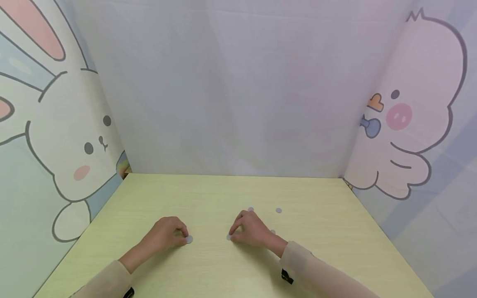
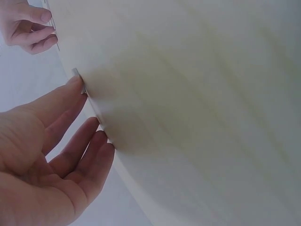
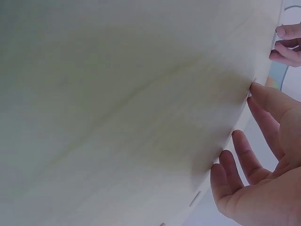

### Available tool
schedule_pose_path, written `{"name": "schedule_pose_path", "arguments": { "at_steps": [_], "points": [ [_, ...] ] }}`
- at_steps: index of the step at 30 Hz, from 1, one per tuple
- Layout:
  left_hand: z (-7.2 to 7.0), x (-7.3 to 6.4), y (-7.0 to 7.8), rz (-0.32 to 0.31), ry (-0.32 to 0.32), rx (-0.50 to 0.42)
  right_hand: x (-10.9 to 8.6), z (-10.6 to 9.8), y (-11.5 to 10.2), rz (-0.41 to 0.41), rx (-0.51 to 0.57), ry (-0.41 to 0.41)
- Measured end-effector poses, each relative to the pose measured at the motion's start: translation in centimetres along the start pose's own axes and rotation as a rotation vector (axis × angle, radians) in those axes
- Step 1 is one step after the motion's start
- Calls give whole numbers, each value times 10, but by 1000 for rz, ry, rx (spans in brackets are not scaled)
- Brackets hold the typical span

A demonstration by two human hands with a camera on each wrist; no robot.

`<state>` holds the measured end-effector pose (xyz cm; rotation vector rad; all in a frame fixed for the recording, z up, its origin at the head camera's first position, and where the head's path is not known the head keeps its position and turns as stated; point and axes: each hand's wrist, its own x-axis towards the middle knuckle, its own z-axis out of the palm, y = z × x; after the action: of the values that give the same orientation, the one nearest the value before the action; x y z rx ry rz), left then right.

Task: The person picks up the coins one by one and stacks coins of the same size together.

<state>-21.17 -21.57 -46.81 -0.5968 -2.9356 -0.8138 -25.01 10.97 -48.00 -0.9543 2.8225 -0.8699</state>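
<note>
Between its thumb and index finger my left hand (image 1: 165, 234) pinches a small round grey disc (image 1: 189, 239), low over the table left of centre. In the left wrist view that disc (image 2: 77, 77) is seen edge-on and tilted at the thumb tip, with the other fingertips along the tabletop. To the right, my right hand (image 1: 251, 229) pinches a second grey disc (image 1: 229, 237) at its left side. The right wrist view has its thumb and index fingertips right at the thin disc (image 3: 254, 80), mostly hidden by them, while the remaining fingers bend down to the table.
Several more grey discs lie behind and beside the right hand: one just past its knuckles (image 1: 251, 209), one farther right (image 1: 278, 210), one partly covered by the wrist (image 1: 273, 231). Printed cloth walls (image 1: 231, 91) border the pale wooden table (image 1: 208, 190) at back and sides.
</note>
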Motion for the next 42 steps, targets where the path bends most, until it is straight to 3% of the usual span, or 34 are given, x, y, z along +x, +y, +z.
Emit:
{"name": "schedule_pose_path", "arguments": {
  "at_steps": [24, 42],
  "points": [
    [1, 0, 0, -19, -4, 12, 1, 8, -10, -26, -15, 8],
    [0, 0, 1, -13, -8, 10, 3, 7, -16, 0, -43, 6]
  ]
}}
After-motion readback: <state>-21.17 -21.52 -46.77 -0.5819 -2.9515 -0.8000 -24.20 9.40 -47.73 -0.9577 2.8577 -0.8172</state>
